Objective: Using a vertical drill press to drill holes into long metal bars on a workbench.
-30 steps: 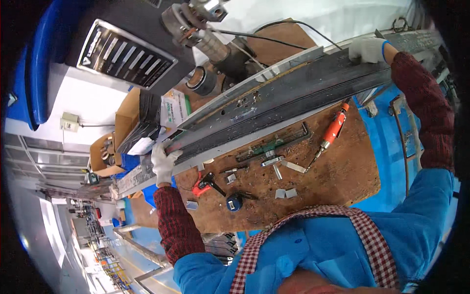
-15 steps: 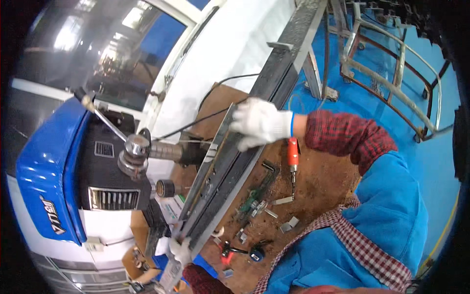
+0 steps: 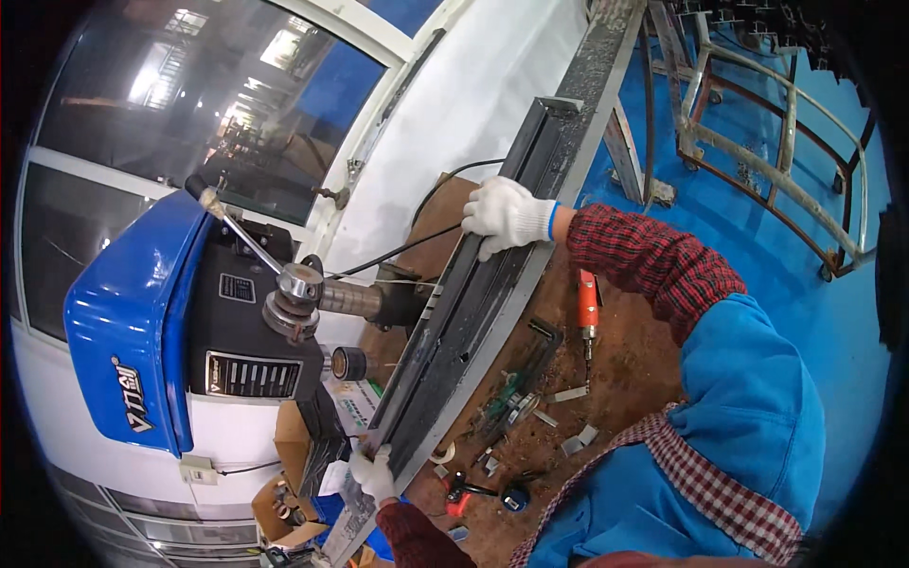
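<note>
A long dark metal channel profile (image 3: 473, 312) lies slanted across the brown workbench (image 3: 625, 379), under a blue and black drill press (image 3: 189, 322). My right hand (image 3: 504, 216), in a white glove, grips the profile's upper side near its far end. My left hand (image 3: 372, 473), also gloved, holds the profile's near end at the lower middle of the view. Both sleeves are red plaid under a blue vest.
An orange-handled screwdriver (image 3: 588, 308), small metal brackets (image 3: 578, 440), a red tool (image 3: 459, 492) and several loose parts lie on the bench. Cardboard boxes (image 3: 284, 492) stand below the drill press. A metal rack (image 3: 786, 151) stands on the blue floor at right. A black cable (image 3: 398, 251) crosses the bench.
The view has swung left toward the drill press. My right hand has slid along the profile from its far end toward the middle; my left hand stays on the near end.
</note>
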{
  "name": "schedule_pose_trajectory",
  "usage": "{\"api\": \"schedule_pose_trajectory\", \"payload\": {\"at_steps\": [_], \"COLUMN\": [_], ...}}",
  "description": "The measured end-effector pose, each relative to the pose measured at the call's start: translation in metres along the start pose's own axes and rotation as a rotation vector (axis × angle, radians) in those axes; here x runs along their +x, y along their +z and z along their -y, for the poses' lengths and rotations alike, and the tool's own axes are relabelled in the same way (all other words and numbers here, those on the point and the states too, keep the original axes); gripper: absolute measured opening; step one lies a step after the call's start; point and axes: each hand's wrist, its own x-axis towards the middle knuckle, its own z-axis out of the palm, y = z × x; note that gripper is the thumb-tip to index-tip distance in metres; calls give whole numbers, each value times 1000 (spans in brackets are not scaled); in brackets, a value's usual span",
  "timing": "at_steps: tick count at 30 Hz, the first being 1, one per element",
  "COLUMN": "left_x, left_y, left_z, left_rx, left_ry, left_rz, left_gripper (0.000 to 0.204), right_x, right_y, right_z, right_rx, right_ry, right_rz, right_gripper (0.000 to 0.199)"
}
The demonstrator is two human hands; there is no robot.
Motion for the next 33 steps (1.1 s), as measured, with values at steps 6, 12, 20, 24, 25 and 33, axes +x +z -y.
{"api": "schedule_pose_trajectory", "payload": {"at_steps": [6,12,20,24,25,33], "left_x": [24,22,15,18,13,17], "left_y": [1,20,9,15,14,11], "left_z": [46,6,20,11,14,6], "left_rx": [-62,-4,44,24,34,46], "left_ry": [144,206,244,255,246,261], "left_rz": [-203,-131,-206,-197,-198,-222], "left_gripper": [47,54,43,40,40,41], "right_x": [13,9,164,267,270,246], "right_y": [-4,-6,-71,-171,-193,-213], "right_z": [11,-7,-4,89,144,156], "right_rx": [16,70,1137,1514,1492,1464], "right_ry": [19,11,123,346,489,178], "right_rz": [2,14,-344,-283,-443,-351], "right_gripper": [44,46,48,54,51,42]}}
